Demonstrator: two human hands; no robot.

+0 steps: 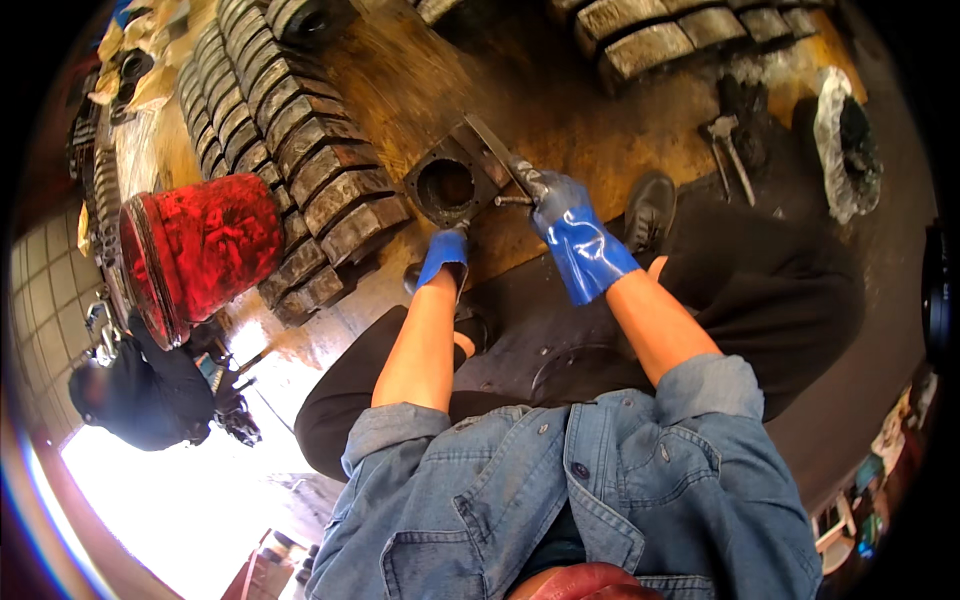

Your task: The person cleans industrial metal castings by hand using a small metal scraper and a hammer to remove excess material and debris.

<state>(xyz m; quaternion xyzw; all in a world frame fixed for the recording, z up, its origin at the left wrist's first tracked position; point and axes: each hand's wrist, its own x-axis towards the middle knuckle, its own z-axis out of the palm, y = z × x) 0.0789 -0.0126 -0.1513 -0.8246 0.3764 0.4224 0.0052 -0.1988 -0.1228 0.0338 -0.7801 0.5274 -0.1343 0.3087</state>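
Just grimy square plate (447, 185) (round hole)

Both gloves are bright blue: the left hand (443, 257) is clean blue, the right hand (570, 225) blue with grimy dark grey fingertips. The square metal plate (450, 183) between them is dark grey-black with a dull steel edge. Off to the left sits a glossy red drum (200, 250) (blotchy with black smears). The rows of blocks (290, 150) are rusty brown-grey, the floor (560, 120) stained ochre-brown. Denim shirt (560, 500) is faded light blue, the trousers (780, 300) black.
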